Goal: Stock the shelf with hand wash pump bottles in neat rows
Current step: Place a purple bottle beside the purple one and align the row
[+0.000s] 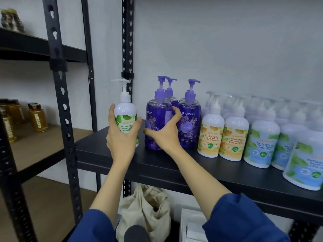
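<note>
My left hand (120, 137) grips a white pump bottle with a green leaf label (125, 117), upright at the left end of the black shelf (111, 154). My right hand (164, 131) curls round the front purple pump bottle (157, 119), thumb on its left side and fingers between it and the neighbouring purple bottle (189, 123). A third purple bottle stands behind them. To the right stand orange-labelled bottles (210, 137) and blue-green cool mint bottles (262, 145), in rows running to the back wall.
A black slotted upright (127, 49) stands behind the held white bottle. A second rack on the left holds gold canisters (39, 119) on a brown board. A beige cloth bag (145, 212) and a white box (192, 226) sit below the shelf.
</note>
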Demonstrator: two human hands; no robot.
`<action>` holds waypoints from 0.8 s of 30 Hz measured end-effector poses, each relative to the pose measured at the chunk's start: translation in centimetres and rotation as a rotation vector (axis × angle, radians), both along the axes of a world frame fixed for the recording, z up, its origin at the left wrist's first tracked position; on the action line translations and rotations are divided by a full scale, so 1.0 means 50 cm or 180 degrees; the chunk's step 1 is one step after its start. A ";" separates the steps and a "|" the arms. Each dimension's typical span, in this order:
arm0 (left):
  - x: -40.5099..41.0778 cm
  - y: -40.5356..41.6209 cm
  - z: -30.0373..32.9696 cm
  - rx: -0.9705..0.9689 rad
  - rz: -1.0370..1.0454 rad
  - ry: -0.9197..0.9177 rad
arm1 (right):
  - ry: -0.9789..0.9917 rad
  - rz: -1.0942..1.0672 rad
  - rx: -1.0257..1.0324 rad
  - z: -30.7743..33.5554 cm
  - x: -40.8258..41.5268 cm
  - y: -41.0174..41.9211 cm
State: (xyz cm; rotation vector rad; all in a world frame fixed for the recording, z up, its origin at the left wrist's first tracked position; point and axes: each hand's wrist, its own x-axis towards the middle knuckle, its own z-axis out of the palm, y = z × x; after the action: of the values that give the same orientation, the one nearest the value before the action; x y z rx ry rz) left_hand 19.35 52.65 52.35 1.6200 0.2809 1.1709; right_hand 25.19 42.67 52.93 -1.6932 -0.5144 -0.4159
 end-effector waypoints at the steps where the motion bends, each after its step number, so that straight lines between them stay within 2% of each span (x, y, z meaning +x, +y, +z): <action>1: 0.000 0.000 0.000 -0.0016 0.0002 -0.0009 | -0.0033 -0.0061 -0.0058 0.000 -0.004 -0.001; 3: 0.002 0.002 -0.002 -0.0010 0.0003 -0.0030 | -0.0274 -0.0391 -0.0356 0.000 -0.019 -0.002; 6: 0.006 0.004 -0.006 0.0026 -0.0001 -0.0039 | -0.0774 -0.0979 -0.1225 0.002 -0.034 -0.001; 8: 0.008 0.004 -0.007 0.0054 0.0002 -0.0024 | -0.0851 -0.1080 -0.1550 0.003 -0.036 -0.002; 10: 0.007 0.004 -0.007 0.0064 0.0018 -0.0025 | -0.0843 -0.0832 -0.1325 0.003 -0.034 -0.008; 14: 0.005 0.002 -0.007 0.0065 0.0024 -0.0001 | -0.0628 -0.0078 -0.0461 0.001 -0.028 -0.025; 16: 0.005 0.002 -0.007 0.0076 0.0022 0.0020 | -0.0693 -0.0255 -0.0644 -0.001 -0.029 -0.020; 20: 0.008 0.004 -0.009 0.0111 0.0018 0.0034 | -0.0939 -0.1133 -0.1448 0.005 -0.033 -0.004; 24: 0.009 0.004 -0.009 0.0137 0.0025 0.0040 | -0.0829 -0.1168 -0.1396 0.006 -0.028 0.000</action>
State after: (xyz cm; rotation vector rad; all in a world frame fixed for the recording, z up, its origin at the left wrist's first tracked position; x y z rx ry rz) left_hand 19.78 52.85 51.92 1.6656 0.2722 1.1802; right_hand 23.81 42.65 53.25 -2.1824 -0.5076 -0.8451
